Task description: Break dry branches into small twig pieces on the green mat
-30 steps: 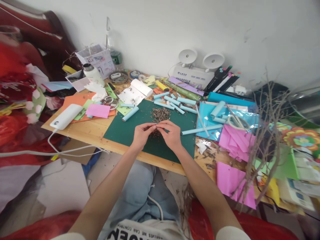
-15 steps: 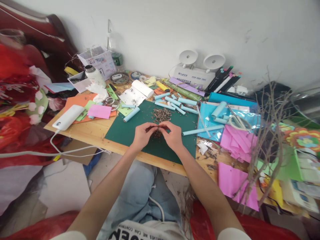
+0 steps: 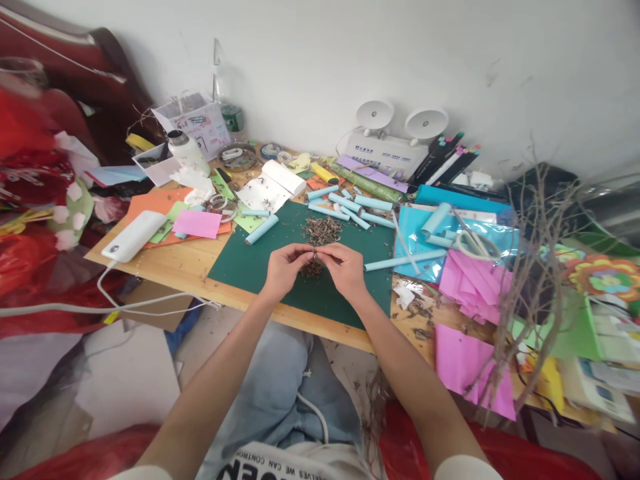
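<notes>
Over the green cutting mat (image 3: 250, 257), my left hand (image 3: 287, 268) and my right hand (image 3: 344, 268) meet fingertip to fingertip. Thumb and forefinger are pinched together on each. Between the tips shows a tiny dark bit, too small to name. Just beyond my fingers lies a pile of short brown twig bits (image 3: 321, 230). More of the same bits (image 3: 313, 269) lie directly beneath my fingertips, partly hidden by them. Several light-blue paper tubes (image 3: 353, 217) are spread behind the pile. One longer blue tube (image 3: 405, 261) rests right of my right hand.
A white power bank (image 3: 134, 236) with a cable and a pink sheet (image 3: 197, 223) lie left. Right are scissors (image 3: 477, 245) on a blue plastic packet (image 3: 407, 233), pink paper (image 3: 475, 280) and upright dry branches (image 3: 543, 287). A twin-lamp emergency light (image 3: 387, 157) stands against the wall.
My hands stay pinched together over the mat, with only a slight shift of the fingers. The whole view has drifted a little; nothing else has visibly moved.
</notes>
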`<state>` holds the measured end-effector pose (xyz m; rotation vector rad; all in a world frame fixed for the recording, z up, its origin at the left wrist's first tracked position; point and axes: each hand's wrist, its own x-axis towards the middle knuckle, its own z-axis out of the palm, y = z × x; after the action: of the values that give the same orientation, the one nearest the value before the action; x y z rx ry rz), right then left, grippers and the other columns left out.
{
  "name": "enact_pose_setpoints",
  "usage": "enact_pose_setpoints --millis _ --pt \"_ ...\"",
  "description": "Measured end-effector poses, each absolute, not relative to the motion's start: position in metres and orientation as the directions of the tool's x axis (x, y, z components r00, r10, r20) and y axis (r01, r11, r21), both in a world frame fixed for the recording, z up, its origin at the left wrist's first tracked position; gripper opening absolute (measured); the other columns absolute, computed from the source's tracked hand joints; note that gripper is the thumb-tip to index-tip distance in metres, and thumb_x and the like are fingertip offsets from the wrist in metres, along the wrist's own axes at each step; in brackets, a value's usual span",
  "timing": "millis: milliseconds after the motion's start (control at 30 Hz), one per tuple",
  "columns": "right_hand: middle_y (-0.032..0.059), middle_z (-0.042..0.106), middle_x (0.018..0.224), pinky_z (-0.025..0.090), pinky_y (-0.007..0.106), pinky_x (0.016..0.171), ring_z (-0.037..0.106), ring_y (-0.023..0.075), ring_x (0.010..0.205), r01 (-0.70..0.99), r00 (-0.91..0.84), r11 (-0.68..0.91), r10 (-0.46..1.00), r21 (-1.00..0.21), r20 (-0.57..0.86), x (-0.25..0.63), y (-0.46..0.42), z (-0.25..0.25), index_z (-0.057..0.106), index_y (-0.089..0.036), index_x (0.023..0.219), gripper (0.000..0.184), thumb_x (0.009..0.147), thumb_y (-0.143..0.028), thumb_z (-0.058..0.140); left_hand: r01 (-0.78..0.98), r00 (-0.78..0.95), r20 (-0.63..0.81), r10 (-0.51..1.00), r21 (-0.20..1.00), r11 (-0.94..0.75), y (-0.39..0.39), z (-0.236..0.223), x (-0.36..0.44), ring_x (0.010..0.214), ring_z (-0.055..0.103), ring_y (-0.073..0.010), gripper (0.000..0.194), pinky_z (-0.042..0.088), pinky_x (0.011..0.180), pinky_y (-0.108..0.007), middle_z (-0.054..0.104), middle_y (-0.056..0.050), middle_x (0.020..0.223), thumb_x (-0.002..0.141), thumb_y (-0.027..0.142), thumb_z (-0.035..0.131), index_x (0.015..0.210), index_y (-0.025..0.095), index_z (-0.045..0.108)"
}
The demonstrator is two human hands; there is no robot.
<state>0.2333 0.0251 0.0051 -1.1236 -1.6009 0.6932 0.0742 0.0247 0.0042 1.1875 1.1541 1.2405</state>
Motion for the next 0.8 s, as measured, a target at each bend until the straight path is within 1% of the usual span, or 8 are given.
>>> enact_pose_setpoints --millis 67,167,300,400,500,567,667,800 --pt "0.0039 0.075 0.09 0.056 0.03 0.075 0.068 0.0167 0.079 0.322 -0.07 0.4 0.914 -0.858 0.4 0.233 0.025 0.005 0.077 -0.023 0.09 0.015 0.087 -0.025 0.063 -0.055 -0.007 0.01 1.0 0.998 -0.011 0.025 0.004 0.074 0.07 0.064 -0.0148 0.032 0.054 0.072 -0.03 0.073 -0.005 0.082 0.07 0.039 0.079 0.091 0.016 0.073" --pt "0.004 0.075 0.091 0.056 0.03 0.073 0.069 0.0172 0.079 0.311 -0.036 0.37 0.925 -0.875 0.379 0.232 0.024 0.005 0.077 -0.023 0.093 0.014 0.085 -0.025 0.065 0.019 -0.016 0.031 0.999 0.999 -0.031 0.024 0.005 0.072 0.071 0.065 -0.0156 0.028 0.055 0.072 -0.03 0.074 -0.005 0.082 0.071 0.037 0.078 0.089 0.017 0.074" --pt "0.0034 0.075 0.083 0.056 0.031 0.072 0.068 0.0178 0.074 0.324 -0.009 0.336 0.936 -0.885 0.352 0.231 0.024 0.006 0.076 -0.023 0.084 0.01 0.083 -0.027 0.067 0.141 -0.013 0.099 0.995 0.985 -0.096 0.021 0.004 0.072 0.072 0.066 -0.0162 0.021 0.055 0.072 -0.03 0.074 -0.004 0.082 0.077 0.037 0.073 0.086 0.018 0.075" --pt "0.0036 0.074 0.084 0.056 0.031 0.074 0.068 0.0178 0.076 0.312 -0.032 0.368 0.925 -0.876 0.378 0.232 0.025 0.006 0.076 -0.023 0.081 0.011 0.083 -0.027 0.067 0.139 0.002 0.134 0.991 0.981 -0.133 0.02 0.002 0.072 0.075 0.066 -0.0164 0.021 0.055 0.075 -0.03 0.073 -0.005 0.085 0.078 0.036 0.071 0.087 0.018 0.073" --pt "0.0034 0.074 0.086 0.056 0.03 0.073 0.068 0.0172 0.077 0.271 -0.062 0.373 0.927 -0.887 0.37 0.232 0.026 0.004 0.077 -0.023 0.084 0.011 0.084 -0.026 0.066 0.114 0.008 0.134 0.991 0.984 -0.134 0.019 0.002 0.071 0.073 0.065 -0.0153 0.02 0.055 0.073 -0.028 0.072 -0.004 0.083 0.077 0.035 0.072 0.086 0.017 0.072" --pt "0.0034 0.074 0.085 0.055 0.03 0.072 0.068 0.0172 0.076 0.291 -0.074 0.365 0.93 -0.884 0.36 0.231 0.026 0.004 0.076 -0.023 0.085 0.012 0.085 -0.025 0.064 0.121 0.013 0.137 0.99 0.983 -0.138 0.019 0.004 0.07 0.071 0.064 -0.0148 0.018 0.054 0.071 -0.028 0.071 -0.004 0.081 0.076 0.033 0.072 0.084 0.017 0.071" --pt "0.0041 0.073 0.085 0.054 0.031 0.075 0.067 0.0176 0.077 0.386 -0.105 0.411 0.909 -0.826 0.403 0.231 0.024 0.004 0.075 -0.023 0.083 0.015 0.088 -0.026 0.061 0.196 0.022 0.162 0.987 0.967 -0.163 0.019 0.008 0.069 0.071 0.064 -0.0151 0.016 0.053 0.07 -0.028 0.072 -0.004 0.081 0.077 0.032 0.07 0.084 0.018 0.071" --pt "0.0065 0.07 0.086 0.052 0.031 0.076 0.064 0.0182 0.079 0.493 -0.14 0.486 0.863 -0.722 0.486 0.229 0.02 0.005 0.07 -0.02 0.085 0.019 0.091 -0.021 0.052 0.385 0.045 0.24 0.97 0.891 -0.239 0.017 0.013 0.072 0.069 0.063 -0.0148 0.012 0.052 0.073 -0.028 0.072 -0.002 0.08 0.08 0.027 0.064 0.085 0.02 0.072"
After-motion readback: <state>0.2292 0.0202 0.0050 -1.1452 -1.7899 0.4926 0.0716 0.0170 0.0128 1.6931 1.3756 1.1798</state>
